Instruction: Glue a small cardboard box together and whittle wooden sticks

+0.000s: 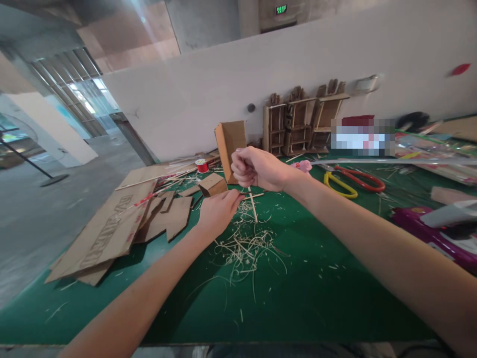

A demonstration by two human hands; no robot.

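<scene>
My left hand [220, 213] is closed in a pinch at the crossing of two thin pale wooden sticks [253, 206]. One stick points down toward the table and the other sticks out to the right of my fingertips. Just above, my right hand [257, 168] is curled into a fist; what it grips, if anything, is hidden by the fingers. Beneath both hands lies a heap of curly wood shavings [246, 248] on the green table [298, 293]. Behind them stand a small cardboard block [213, 184] and a tall folded cardboard piece [233, 139].
Cardboard sheets [100, 228] lie at the left, near a red thread spool [202, 166]. Three brown cardboard frames [298, 124] lean on the wall. To the right are scissors with red and yellow handles [341, 191] and a purple device [413, 223].
</scene>
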